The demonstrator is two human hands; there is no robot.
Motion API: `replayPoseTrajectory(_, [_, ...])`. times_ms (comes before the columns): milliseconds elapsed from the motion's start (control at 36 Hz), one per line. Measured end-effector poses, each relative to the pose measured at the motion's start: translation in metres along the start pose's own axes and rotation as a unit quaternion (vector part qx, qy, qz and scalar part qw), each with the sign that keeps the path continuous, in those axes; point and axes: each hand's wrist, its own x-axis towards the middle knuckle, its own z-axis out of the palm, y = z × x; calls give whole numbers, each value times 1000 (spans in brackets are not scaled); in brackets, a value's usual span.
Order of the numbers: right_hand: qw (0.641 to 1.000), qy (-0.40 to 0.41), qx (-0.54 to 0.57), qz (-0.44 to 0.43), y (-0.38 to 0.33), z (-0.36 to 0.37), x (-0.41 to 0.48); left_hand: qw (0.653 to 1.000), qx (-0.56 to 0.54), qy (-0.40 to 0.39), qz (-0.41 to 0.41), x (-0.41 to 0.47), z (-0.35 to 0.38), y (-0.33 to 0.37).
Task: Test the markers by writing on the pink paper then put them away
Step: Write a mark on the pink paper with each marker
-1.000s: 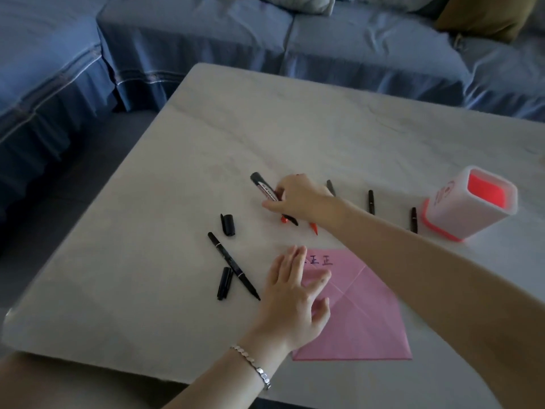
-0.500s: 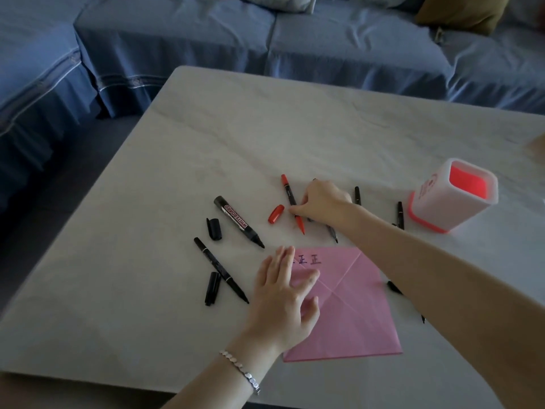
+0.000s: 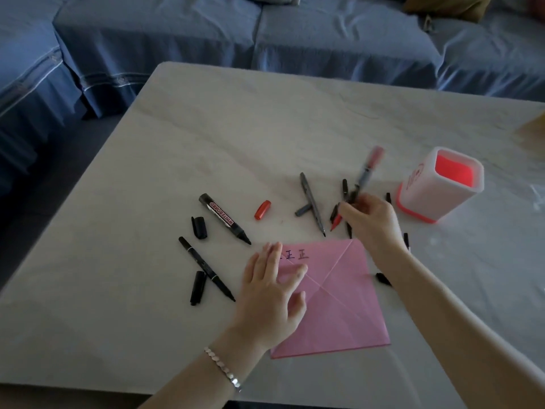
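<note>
Left forearm with a bead bracelet (image 3: 223, 368) comes in from the near edge. Left hand (image 3: 271, 293) is flat on the left part of the pink paper (image 3: 336, 302), fingers straight and slightly spread, holding nothing.

The paper lies on the table (image 3: 118, 290) near the front edge, crease lines crossing at its middle. Handwritten characters (image 3: 298, 255) sit along its far edge, just past the left fingertips.

Left of the paper:
- thin black pen (image 3: 206, 268), uncapped, with its black cap (image 3: 197, 287) touching it
- a second, stubbier black cap (image 3: 199, 227) further out
- whiteboard marker (image 3: 224, 218), uncapped, tip pointing at the paper

Right arm enters from the lower right, crossing beside the paper's right edge. Right hand (image 3: 370, 219) is just beyond the paper's far corner, fingers curled round the red marker (image 3: 367, 171). The marker's tail is tilted up and away and blurred. Its red tip pokes out below the fingers, close to the table.

- Red cap (image 3: 262, 210) lies loose between the whiteboard marker and the grey pen (image 3: 312, 208).
- The grey pen is uncapped, with a grey cap (image 3: 303, 210) against it.
- Several small black pieces (image 3: 344, 185) are scattered round the right hand. Too small to tell whether they are caps or pens.

Pink-and-white pen holder (image 3: 439, 184) stands upright to the right, beyond the hand. Blue sofa (image 3: 324, 39) is behind the table.
</note>
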Motion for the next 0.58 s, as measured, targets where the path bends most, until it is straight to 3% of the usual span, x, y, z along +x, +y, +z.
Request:
replayPoseTrajectory(167, [990,75,117,33,41,-30,-49,998,43,-36,40,13,-14,9])
replayPoseTrajectory(278, [984,91,151,3,49,-33,-64,996,37,-50,61,22,-11,10])
replayPoseTrajectory(472, [968,50,244,6,43,-26,-63,995,50,-65,61,19,-11,6])
replayPoseTrajectory(583, [970,13,244,5,41,-16,-60,995,42,-63,61,9,-9,0])
